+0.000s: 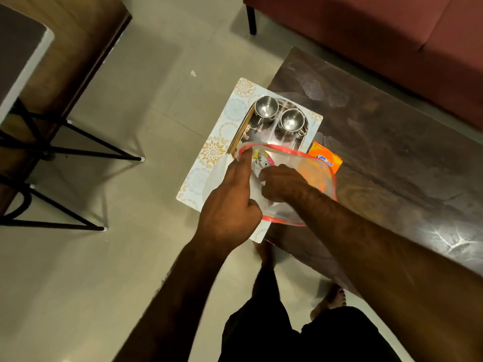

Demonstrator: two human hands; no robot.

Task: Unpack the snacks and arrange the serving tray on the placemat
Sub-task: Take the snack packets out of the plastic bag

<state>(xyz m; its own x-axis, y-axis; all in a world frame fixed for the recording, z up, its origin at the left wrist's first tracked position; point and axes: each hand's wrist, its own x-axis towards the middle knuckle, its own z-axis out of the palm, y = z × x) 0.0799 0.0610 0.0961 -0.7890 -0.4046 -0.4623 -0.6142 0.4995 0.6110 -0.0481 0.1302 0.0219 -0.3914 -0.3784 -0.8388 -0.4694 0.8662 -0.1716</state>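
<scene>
A clear plastic bag with a red rim (308,165) is held open above the patterned placemat (209,152). My left hand (230,205) grips the bag's left edge. Reaching down into the bag, my right hand (282,184) closes its fingers on a white and yellow snack packet (261,160). Something orange shows blurred through the bag's far side. A steel serving tray (264,134) lies on the placemat and carries two steel cups (266,107) (292,120). An orange snack packet (326,158) lies on the table just right of the tray.
The placemat overhangs the left end of a dark wooden table (379,139). A maroon sofa (392,35) stands behind it. A wooden table with black metal legs (65,142) is at the left, across pale floor tiles. My bare feet show below the table edge.
</scene>
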